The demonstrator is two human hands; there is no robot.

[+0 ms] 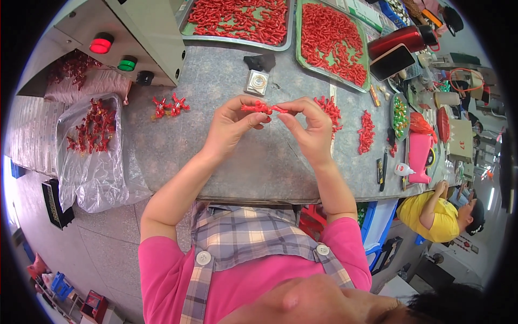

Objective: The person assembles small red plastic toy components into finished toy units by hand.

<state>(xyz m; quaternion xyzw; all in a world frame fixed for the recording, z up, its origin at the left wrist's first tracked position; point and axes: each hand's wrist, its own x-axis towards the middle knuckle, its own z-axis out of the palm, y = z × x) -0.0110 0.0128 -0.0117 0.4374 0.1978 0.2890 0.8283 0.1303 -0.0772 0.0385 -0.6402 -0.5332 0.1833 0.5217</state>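
Observation:
In the middle of the grey worktable, my left hand (231, 123) pinches a small red figurine (258, 107) with stubby limbs. My right hand (308, 125) closes thumb and finger on a thin red piece (278, 109), whose end meets the figurine's right side. Whether the two are joined I cannot tell. Just beyond my hands sits a small square container (258, 82) with a round centre, a black scrap (260, 62) behind it. Piles of small red pieces (366, 133) lie to the right of my right hand. Two finished-looking red figures (170, 106) stand left of my left hand.
Two trays (291, 33) of red pieces line the far side. A plastic-lined tray (60, 127) with red figures lies left, below a machine box (141, 38) with buttons. Rightward are a phone (392, 62), a red flask (402, 41), a glue bottle (403, 169) and a person in yellow (431, 216).

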